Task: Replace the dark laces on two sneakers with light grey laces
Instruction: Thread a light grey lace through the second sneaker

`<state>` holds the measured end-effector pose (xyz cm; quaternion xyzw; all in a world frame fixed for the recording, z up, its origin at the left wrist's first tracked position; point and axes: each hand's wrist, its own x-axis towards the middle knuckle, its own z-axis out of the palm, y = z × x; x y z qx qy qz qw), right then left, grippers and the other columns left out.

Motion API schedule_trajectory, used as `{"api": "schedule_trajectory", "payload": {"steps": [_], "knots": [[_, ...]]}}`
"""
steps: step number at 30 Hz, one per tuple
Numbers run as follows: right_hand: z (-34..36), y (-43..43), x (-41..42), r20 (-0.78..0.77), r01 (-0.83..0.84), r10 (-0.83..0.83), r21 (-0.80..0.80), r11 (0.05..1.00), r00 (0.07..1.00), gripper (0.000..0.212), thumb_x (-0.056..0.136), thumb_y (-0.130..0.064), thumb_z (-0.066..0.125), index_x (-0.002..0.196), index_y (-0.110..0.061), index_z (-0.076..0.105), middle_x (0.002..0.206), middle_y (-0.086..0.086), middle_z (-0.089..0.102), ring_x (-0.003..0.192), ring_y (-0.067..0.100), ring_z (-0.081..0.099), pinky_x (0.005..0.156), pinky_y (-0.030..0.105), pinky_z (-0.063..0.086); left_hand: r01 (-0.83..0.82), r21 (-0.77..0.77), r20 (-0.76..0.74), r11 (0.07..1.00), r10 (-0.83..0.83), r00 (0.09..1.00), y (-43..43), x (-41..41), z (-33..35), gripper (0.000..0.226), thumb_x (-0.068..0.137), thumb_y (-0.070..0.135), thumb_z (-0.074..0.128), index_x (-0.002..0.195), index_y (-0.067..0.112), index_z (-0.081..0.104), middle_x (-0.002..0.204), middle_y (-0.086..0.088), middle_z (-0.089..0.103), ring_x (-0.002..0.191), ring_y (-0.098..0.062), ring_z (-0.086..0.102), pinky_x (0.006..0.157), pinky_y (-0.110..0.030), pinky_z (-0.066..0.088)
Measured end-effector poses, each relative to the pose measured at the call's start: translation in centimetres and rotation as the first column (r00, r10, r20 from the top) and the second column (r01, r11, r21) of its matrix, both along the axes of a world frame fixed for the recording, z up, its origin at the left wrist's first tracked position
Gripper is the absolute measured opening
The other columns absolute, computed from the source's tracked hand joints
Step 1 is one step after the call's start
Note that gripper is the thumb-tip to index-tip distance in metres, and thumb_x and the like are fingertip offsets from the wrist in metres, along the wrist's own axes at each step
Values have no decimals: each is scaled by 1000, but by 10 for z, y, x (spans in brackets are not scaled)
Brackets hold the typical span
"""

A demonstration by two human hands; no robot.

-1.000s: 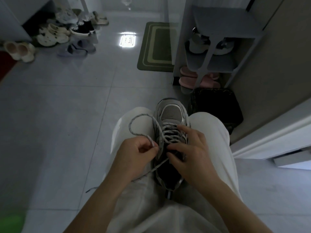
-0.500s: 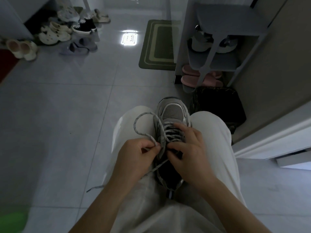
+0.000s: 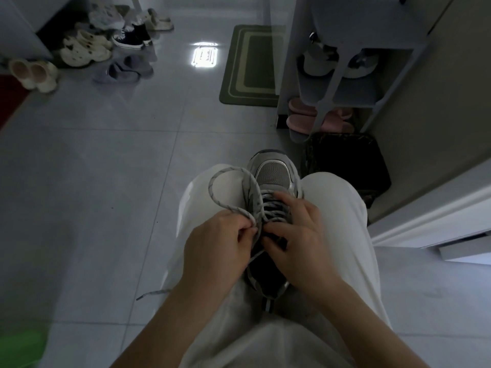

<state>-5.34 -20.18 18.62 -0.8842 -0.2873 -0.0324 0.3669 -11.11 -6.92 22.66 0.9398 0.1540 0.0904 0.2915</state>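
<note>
A grey sneaker (image 3: 273,176) lies between my knees on my lap, toe pointing away from me. A light grey lace (image 3: 220,179) is threaded through its lower eyelets and loops out over my left thigh. My left hand (image 3: 215,248) pinches the lace's end at the shoe's left eyelets. My right hand (image 3: 297,235) rests on the shoe's upper, fingers curled over the laced part and thumb at the tongue. Another lace end (image 3: 152,293) trails over the floor at the left.
A black bag (image 3: 345,166) stands just beyond my right knee, under a grey shoe rack (image 3: 358,62) with pink slippers (image 3: 303,120). A green mat (image 3: 249,65) lies ahead. Several shoes (image 3: 87,49) are scattered at the far left on the tiled floor.
My left hand has brought the lace end in closer to the shoe's eyelets, and the loop over my thigh has tightened. My right hand has shifted slightly on the upper.
</note>
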Motion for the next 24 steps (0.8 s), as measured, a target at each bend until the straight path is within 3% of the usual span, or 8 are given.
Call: {"api": "schedule_trajectory", "payload": {"steps": [4,12,15,17,20,24], "knots": [[-2,-1,0,3,-1,1,-7,1000,1000,19,75,-32,57,77,-24,73,133,4,51,119,29,39,92,51,44,21,24,-5,999,-21,1000,-6,-3,0,3,79,27,71,78,24,70,78,9,64,62,-8,55,53,-8,28],[-3,-2,-1,-1,20,-20,67,998,1000,20,77,-34,57,75,-25,75,131,3,54,120,24,39,95,45,42,70,45,-33,997,-69,997,-10,-6,0,8,85,31,62,87,23,62,84,10,60,61,-6,51,52,-10,29],[-1,-4,-1,6,36,-36,100,994,999,18,76,-32,59,74,-25,75,131,1,54,119,21,39,99,35,37,56,-85,-177,995,-70,982,-8,-7,-3,26,84,38,59,104,28,47,100,14,50,82,-9,54,63,-18,38],[0,-7,-1,11,46,-48,133,990,999,16,75,-32,61,75,-26,76,129,0,53,118,17,38,101,24,32,43,-71,-221,997,-58,974,-6,-8,-7,32,81,40,61,104,28,43,102,12,50,87,-14,56,65,-24,39],[5,-12,-1,10,73,-76,170,983,997,14,76,-33,63,77,-29,75,127,-3,52,118,10,34,102,14,26,-4,-72,-208,997,-11,978,-6,-10,-9,28,79,42,62,100,29,50,98,12,57,86,-16,59,67,-28,44],[14,-24,-3,3,115,-118,201,973,993,12,75,-38,63,77,-34,74,125,-8,52,117,7,36,100,13,26,-34,-86,-199,996,16,980,-5,-12,-11,25,78,42,61,102,33,57,99,13,63,88,-14,62,71,-29,47]]}}
